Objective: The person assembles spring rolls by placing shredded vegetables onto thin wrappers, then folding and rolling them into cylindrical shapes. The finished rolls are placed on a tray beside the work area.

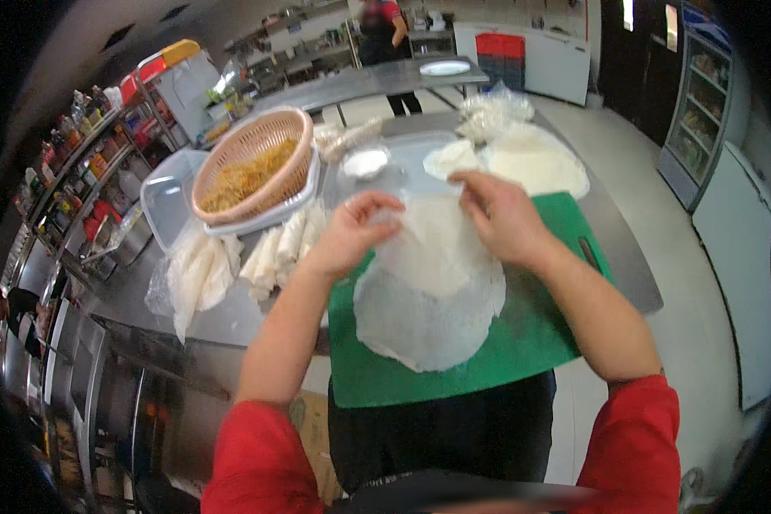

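Note:
A large, thin round wrapper sheet (417,334) lies on a green cutting board (540,334) in front of me. Over its upper part is a smaller, creamier wrapper piece (437,257) that tapers towards me. My left hand (360,228) is at the piece's upper left edge, thumb and fingers bent towards it. At the upper right edge is my right hand (507,218), its index finger reaching past the top. Whether either hand pinches the piece is not plain. Left of the board lie several white rolls (286,247) beside a bunched stack of wrappers (202,273).
A pink plastic basket (254,209) holds shredded filling (250,177). Behind the board are a bowl of white powder or paste (366,162), a torn wrapper (451,158) and a wrapper stack (540,160). A person (382,38) stands beyond another steel table (372,78).

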Motion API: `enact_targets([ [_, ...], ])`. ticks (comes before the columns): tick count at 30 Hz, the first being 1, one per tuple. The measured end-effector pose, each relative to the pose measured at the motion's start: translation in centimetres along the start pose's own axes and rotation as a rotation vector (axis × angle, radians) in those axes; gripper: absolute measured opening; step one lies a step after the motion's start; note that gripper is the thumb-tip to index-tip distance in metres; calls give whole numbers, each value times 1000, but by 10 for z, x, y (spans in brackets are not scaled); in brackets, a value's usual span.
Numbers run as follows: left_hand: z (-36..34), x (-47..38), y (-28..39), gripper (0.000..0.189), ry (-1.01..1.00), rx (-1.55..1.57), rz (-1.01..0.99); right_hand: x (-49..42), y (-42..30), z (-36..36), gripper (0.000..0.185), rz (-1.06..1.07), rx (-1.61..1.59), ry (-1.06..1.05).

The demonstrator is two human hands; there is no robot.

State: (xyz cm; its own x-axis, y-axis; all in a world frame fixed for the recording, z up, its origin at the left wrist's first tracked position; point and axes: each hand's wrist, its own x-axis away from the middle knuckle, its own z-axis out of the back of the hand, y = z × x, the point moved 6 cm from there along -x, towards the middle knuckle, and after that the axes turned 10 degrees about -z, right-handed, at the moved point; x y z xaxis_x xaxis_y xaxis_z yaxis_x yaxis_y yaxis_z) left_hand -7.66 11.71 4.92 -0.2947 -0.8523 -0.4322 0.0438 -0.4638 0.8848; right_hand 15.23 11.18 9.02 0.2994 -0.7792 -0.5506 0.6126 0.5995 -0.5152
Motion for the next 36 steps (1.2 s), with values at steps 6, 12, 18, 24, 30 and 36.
enact_targets([
  [6, -1, 10, -4, 50, -310, 497, 35, 6, 20, -16, 48, -311, -717, -628],
  [12, -19, 32, -8, 38, -733, -91, 232, 29, 1, -30, 54, -48, -16, -864],
  [18, -19, 30, 2, 31, -722, -471, 306, 28, 0, -38, 48, 50, 58, -794],
  [24, -9, 20, -7, 18, -485, -500, 306, 14, 11, -37, 36, 9, 86, -471],
  [30, -20, 7, -7, 17, -390, -708, -76, 16, 10, -59, 36, 201, 2, -466],
  [36, -22, 11, -9, 20, -468, -782, -64, 12, 25, -78, 36, 173, 72, -490],
])
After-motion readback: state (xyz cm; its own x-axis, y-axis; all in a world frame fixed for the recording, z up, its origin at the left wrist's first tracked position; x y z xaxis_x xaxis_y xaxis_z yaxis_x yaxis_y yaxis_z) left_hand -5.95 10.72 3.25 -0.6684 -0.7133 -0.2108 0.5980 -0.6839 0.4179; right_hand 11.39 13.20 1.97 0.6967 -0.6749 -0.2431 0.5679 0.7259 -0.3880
